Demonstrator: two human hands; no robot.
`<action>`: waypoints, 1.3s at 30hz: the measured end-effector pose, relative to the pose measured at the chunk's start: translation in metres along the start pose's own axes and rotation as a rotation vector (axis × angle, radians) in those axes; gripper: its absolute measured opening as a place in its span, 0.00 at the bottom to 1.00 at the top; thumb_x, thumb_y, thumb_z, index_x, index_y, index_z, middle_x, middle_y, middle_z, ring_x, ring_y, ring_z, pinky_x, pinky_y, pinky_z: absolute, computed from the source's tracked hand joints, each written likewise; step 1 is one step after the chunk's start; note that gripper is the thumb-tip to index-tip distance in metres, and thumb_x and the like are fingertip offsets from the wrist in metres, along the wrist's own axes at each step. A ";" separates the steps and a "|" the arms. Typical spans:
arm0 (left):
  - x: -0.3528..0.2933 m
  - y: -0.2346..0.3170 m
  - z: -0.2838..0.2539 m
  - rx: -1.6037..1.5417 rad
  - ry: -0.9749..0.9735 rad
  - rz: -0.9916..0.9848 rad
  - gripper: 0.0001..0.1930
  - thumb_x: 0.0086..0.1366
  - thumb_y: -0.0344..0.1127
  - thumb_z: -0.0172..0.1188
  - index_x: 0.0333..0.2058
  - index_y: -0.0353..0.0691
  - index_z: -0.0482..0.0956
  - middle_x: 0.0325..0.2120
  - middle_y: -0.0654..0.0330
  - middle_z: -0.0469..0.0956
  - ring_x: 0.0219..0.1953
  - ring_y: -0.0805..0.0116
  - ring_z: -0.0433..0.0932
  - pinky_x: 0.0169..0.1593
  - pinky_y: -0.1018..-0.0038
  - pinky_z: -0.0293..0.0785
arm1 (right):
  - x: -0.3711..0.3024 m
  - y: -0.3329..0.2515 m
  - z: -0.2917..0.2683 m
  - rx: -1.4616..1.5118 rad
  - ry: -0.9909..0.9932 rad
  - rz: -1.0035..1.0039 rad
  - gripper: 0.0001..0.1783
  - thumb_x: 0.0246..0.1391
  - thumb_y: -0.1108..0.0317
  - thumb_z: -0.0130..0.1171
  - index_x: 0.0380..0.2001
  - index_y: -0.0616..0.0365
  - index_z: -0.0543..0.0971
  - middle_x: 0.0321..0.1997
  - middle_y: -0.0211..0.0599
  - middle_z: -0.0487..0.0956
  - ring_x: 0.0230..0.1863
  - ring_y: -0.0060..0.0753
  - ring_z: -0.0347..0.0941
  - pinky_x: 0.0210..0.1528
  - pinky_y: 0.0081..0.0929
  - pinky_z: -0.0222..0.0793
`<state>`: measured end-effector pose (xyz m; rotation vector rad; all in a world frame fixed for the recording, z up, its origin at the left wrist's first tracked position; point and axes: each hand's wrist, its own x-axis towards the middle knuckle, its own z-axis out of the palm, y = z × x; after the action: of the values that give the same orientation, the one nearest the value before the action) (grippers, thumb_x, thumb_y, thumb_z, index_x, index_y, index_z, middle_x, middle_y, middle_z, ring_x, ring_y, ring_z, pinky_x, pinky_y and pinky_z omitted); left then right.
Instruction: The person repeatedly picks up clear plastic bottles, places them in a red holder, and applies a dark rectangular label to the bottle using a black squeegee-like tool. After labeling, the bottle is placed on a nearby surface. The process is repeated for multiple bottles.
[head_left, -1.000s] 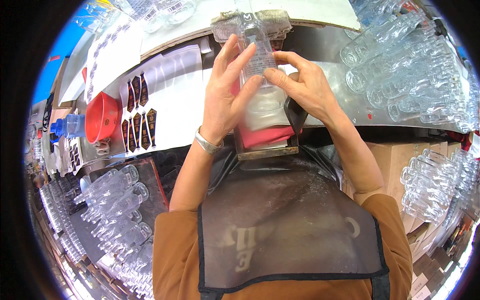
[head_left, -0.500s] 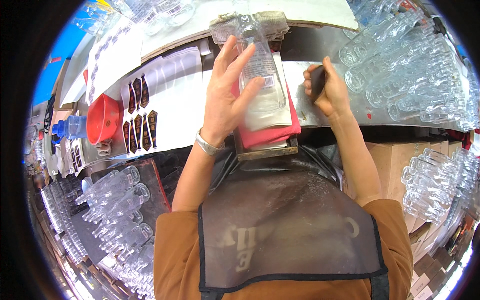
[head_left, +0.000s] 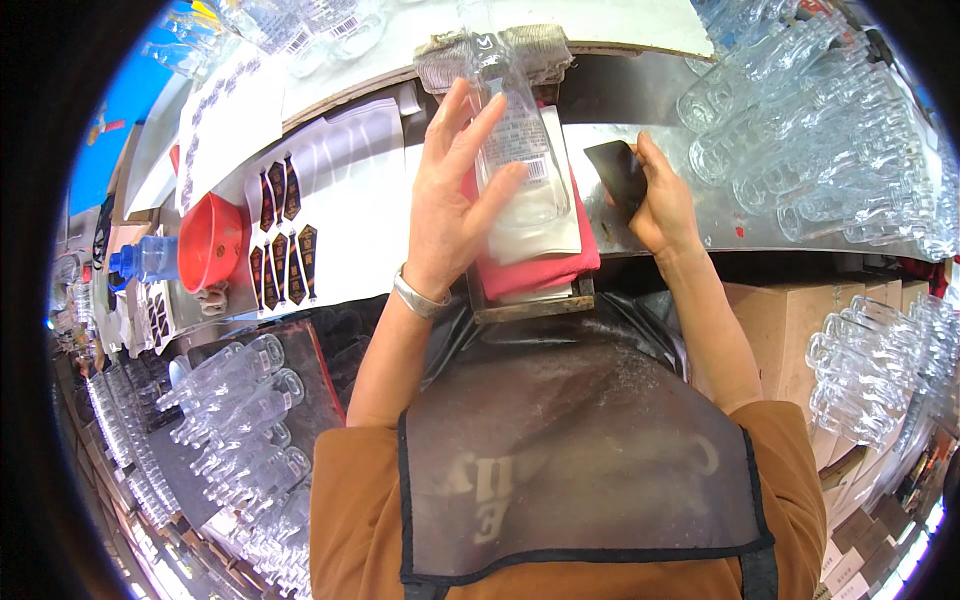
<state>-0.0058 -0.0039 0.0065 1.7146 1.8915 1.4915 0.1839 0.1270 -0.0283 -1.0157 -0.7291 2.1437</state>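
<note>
A clear glass bottle with a printed label and barcode lies with its neck away from me, on a padded wooden stand. White and pink cloths cover the stand beneath the bottle, and a folded grey cloth supports the neck. My left hand is open, its fingers spread along the bottle's left side, thumb and fingertips over the glass; whether they press on it I cannot tell. To the right of the stand, my right hand grips a flat black scraper by its edge, apart from the bottle.
Dark label decals lie on a white sheet at left, beside a red bowl and a blue-capped bottle. Clear bottles are stacked at right; more bottles stand lower left. Cardboard boxes sit below the bench at right.
In my right hand the black scraper has turned, so its broad face now shows and it points toward the bottle. My left hand and the bottle have barely moved.
</note>
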 end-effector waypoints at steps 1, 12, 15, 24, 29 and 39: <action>0.000 -0.001 0.001 -0.003 0.005 0.005 0.30 0.61 0.35 0.67 0.63 0.44 0.73 0.70 0.48 0.58 0.68 0.48 0.64 0.68 0.59 0.63 | 0.002 0.002 -0.003 0.001 0.002 -0.001 0.16 0.68 0.50 0.53 0.42 0.52 0.77 0.40 0.28 0.79 0.37 0.26 0.77 0.34 0.30 0.73; 0.000 0.002 0.000 0.017 -0.002 -0.006 0.30 0.61 0.33 0.68 0.63 0.43 0.73 0.69 0.47 0.58 0.67 0.48 0.64 0.67 0.59 0.63 | -0.007 -0.017 0.016 -0.229 -0.328 -0.234 0.14 0.61 0.70 0.58 0.49 0.65 0.78 0.46 0.34 0.81 0.47 0.24 0.77 0.52 0.23 0.73; 0.000 0.003 0.000 0.009 0.006 -0.008 0.30 0.61 0.33 0.68 0.62 0.43 0.73 0.69 0.47 0.58 0.68 0.48 0.63 0.67 0.59 0.63 | -0.007 -0.032 0.036 -0.649 -0.444 -0.430 0.17 0.60 0.69 0.60 0.52 0.60 0.79 0.47 0.33 0.82 0.48 0.22 0.76 0.51 0.21 0.72; -0.021 -0.002 -0.005 -0.054 -0.044 -0.055 0.55 0.53 0.47 0.76 0.72 0.36 0.51 0.69 0.45 0.59 0.71 0.53 0.59 0.71 0.59 0.55 | 0.010 -0.070 0.087 -1.153 -0.461 -1.034 0.15 0.58 0.74 0.61 0.49 0.59 0.81 0.43 0.35 0.83 0.44 0.26 0.79 0.46 0.23 0.76; -0.042 -0.006 -0.003 -0.042 -0.068 -0.112 0.60 0.47 0.40 0.78 0.71 0.29 0.46 0.69 0.40 0.56 0.69 0.48 0.62 0.69 0.62 0.60 | -0.025 -0.035 0.081 -1.377 -0.765 -1.471 0.16 0.44 0.79 0.65 0.40 0.54 0.84 0.40 0.35 0.83 0.43 0.39 0.80 0.45 0.32 0.76; -0.043 0.000 0.013 -0.076 0.126 -0.152 0.67 0.41 0.33 0.79 0.70 0.25 0.37 0.69 0.37 0.56 0.60 0.49 0.73 0.60 0.63 0.72 | -0.056 -0.037 0.124 -1.670 -1.106 -1.118 0.10 0.45 0.73 0.64 0.35 0.56 0.81 0.36 0.37 0.80 0.37 0.43 0.77 0.37 0.35 0.75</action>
<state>0.0173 -0.0328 -0.0194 1.4410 1.9501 1.6232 0.1224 0.0833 0.0908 0.3176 -2.8417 0.5208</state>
